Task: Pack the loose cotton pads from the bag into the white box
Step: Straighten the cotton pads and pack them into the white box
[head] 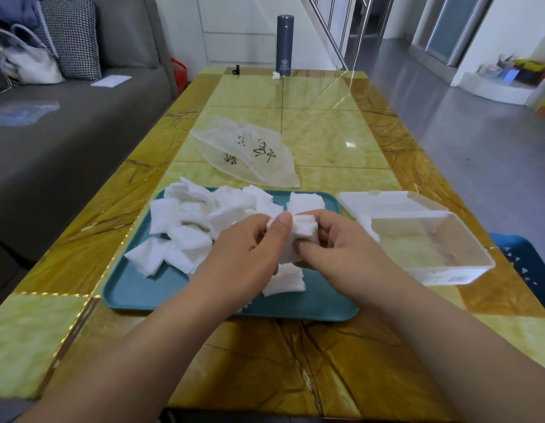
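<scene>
Grey fabric sofa [66,117] at left, glossy yellow-brown marbled table [310,132] in the middle, shiny grey floor [448,123] at right. On the table a smooth teal tray [137,288] carries a loose heap of soft white square pads [185,236], with the crumpled translucent bag [249,154] lying flat just behind it and a dark cylindrical flask [284,45] at the far edge. Fingers curled, left hand [249,248] and right hand [335,242] pinch one small stack [298,236] of pads between them above the tray; the rectangular translucent box [423,248] sits just right of the tray, lid flipped open.
</scene>
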